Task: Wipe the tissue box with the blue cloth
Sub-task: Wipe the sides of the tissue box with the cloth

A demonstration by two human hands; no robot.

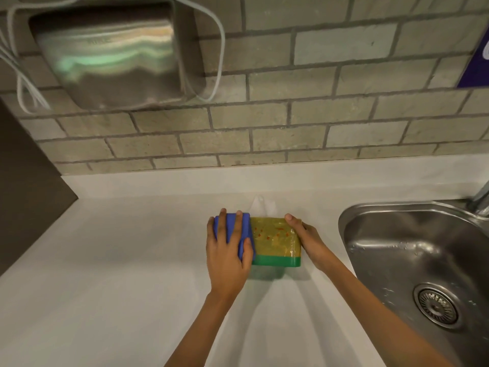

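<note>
The tissue box (275,241) stands on the white counter, yellow-green with red specks and a green band along its lower edge; a white tissue pokes up behind it. My left hand (229,256) presses the folded blue cloth (244,230) against the box's left end, fingers spread over the cloth. My right hand (308,239) grips the box's right end, with the fingers over its top corner.
A steel sink (412,250) with a drain lies right of the box, its tap (481,200) at the far right edge. A metal hand dryer (111,56) with white cables hangs on the brick wall. A dark panel (23,186) borders the counter (119,260) on the left.
</note>
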